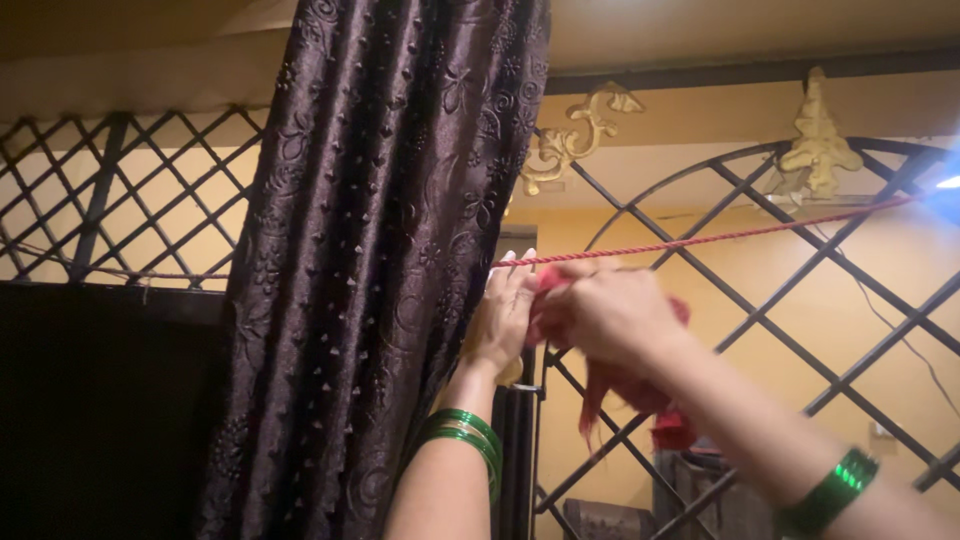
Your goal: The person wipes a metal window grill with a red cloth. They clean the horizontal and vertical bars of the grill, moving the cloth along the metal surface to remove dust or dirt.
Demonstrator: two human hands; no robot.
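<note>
Both of my hands are raised to a red twisted rope (720, 238) strung across a black metal lattice grille. My left hand (503, 318), with green bangles at the wrist, rests fingers-up against the rope beside the dark curtain (370, 260). My right hand (610, 315), also with a green bangle, is closed on a red cloth (668, 425) that hangs down below the rope. The part of the cloth between my hands is mostly hidden by my fingers.
A dark embossed curtain hangs at the left centre, over a black panel (100, 400). The black lattice grille (780, 330) with gold ornaments (818, 140) spans the view. Yellow walls lie behind. A dark wooden piece of furniture (700, 490) stands below right.
</note>
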